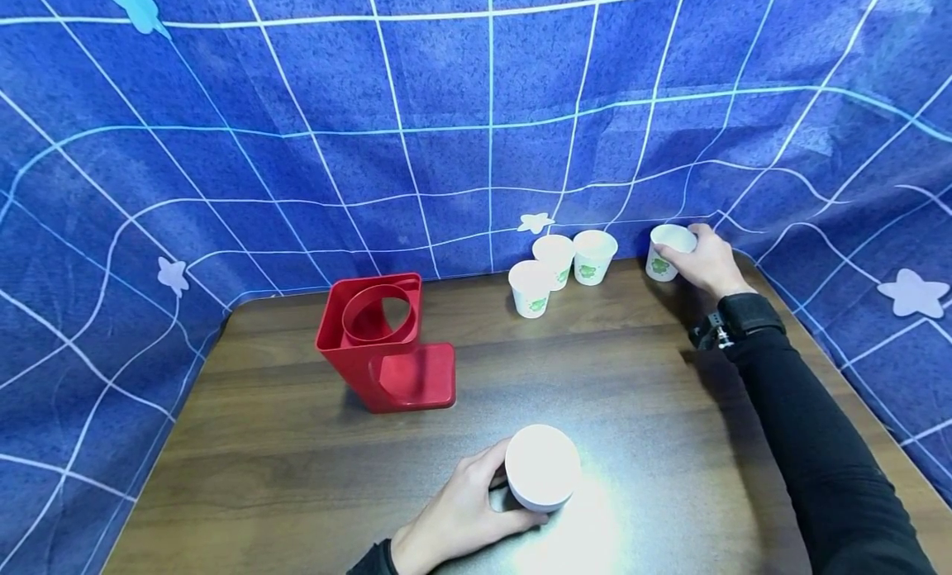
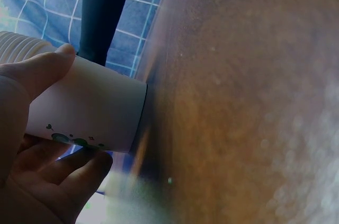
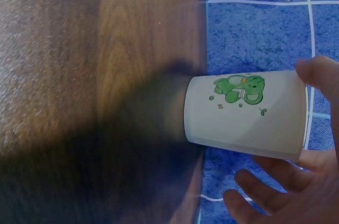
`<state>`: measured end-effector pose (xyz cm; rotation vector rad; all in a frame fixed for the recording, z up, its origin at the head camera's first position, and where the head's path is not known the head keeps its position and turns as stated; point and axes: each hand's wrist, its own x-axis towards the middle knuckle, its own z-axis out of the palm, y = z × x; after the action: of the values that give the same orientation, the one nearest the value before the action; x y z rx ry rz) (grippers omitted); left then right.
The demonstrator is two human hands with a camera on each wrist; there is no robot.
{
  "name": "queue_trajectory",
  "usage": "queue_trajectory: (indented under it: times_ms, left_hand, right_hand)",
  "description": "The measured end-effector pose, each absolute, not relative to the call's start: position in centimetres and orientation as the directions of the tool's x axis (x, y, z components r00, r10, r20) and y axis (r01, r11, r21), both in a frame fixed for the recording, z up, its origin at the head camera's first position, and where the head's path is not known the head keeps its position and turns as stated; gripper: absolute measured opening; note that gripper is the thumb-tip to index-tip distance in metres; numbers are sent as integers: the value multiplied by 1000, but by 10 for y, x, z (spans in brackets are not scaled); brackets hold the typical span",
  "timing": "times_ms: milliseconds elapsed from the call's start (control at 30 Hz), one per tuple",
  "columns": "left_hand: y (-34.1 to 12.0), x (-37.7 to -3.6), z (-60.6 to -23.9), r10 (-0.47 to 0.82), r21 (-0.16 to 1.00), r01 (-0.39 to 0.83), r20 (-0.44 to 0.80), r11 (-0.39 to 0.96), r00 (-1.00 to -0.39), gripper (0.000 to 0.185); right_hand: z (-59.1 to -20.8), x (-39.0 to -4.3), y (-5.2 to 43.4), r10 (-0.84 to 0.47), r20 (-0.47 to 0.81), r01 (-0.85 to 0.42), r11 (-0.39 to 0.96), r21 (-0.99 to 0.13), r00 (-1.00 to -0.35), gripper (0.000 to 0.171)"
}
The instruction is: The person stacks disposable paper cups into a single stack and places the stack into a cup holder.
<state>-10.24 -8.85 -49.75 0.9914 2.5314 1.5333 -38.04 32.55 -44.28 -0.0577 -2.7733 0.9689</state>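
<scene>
My left hand [image 1: 472, 509] grips a stack of white paper cups [image 1: 543, 468] over the front middle of the table. In the left wrist view several nested rims show at the stack's upper end, with the thumb on one side and the fingers on the other. At the back right, my right hand [image 1: 706, 261] holds a single white paper cup [image 3: 243, 115] near its rim, thumb and fingers on opposite sides. A green cartoon animal is printed on that cup. Three more paper cups, among them a front one [image 1: 530, 290], stand upright to its left.
A red plastic holder [image 1: 372, 344] with a round ring on top and a flat base stands left of the three cups. Behind the wooden table [image 1: 297, 468] hangs a blue cloth [image 1: 446, 162] with white grid lines and stars.
</scene>
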Motion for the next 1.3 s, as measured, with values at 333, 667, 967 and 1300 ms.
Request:
queue_trajectory:
  times_ms: [333,667,967,1300]
  left_hand:
    - [-88,-102,-498,524,814,497,294,302,-800,72]
    - [-89,-102,-498,527,815,493,287,303,-800,72]
    - [-89,-102,-498,525,819,486,281,305,-803,73]
    - [-89,-103,-498,526,814,499,296,297,-797,73]
  right_hand:
    - [-443,-370,325,66,226,-79,815,-574,-972,89]
    - [-439,-334,317,29,300,-153,810,-566,-954,73]
    - [-423,-302,312,3,363,-208,815,-541,-932,66]
    - [-415,-263,299,-13,424,-275,779,-564,-906,58]
